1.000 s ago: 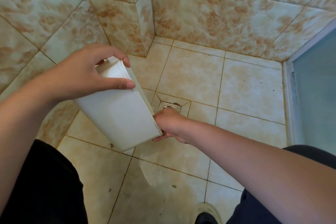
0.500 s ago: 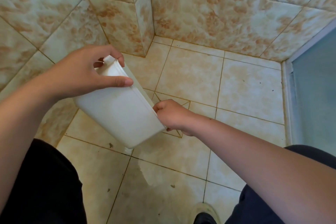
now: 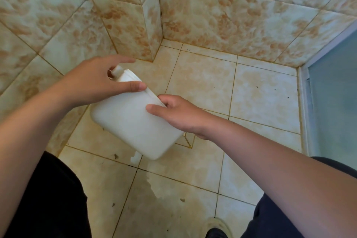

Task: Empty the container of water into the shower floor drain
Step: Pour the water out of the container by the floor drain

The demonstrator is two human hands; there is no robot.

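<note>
- Head view: the white container [image 3: 133, 120] is held in the air over the shower floor [image 3: 202, 83], slanted, with its broad flat face turned up toward the camera and its lower corner pointing down at the tiles near the person's knees.
- The left hand [image 3: 92, 85] holds the upper end, thumb pressed across the face, index finger stretched out and free above a small white tab at the top edge.
- The right hand [image 3: 179, 116] is closed on the right edge, thumb on the face and fingers tucked behind. A second ago it sat lower, at the bottom corner; it has slid up the edge.
- The container has swung since then: half a second ago it was steeper and more edge-on, now it lies flatter.
- The drain, visible a second ago just above the right hand, is now hidden behind that hand and the container; only a corner of its small tile frame [image 3: 188, 144] shows.
- No stream of water is visible. A wet patch [image 3: 168, 189] darkens the floor below the container.
- My reading: pouring is finished or nearly so, and the container is being turned to shake out remnants or taken away. Whether any water remains inside cannot be told.
</note>
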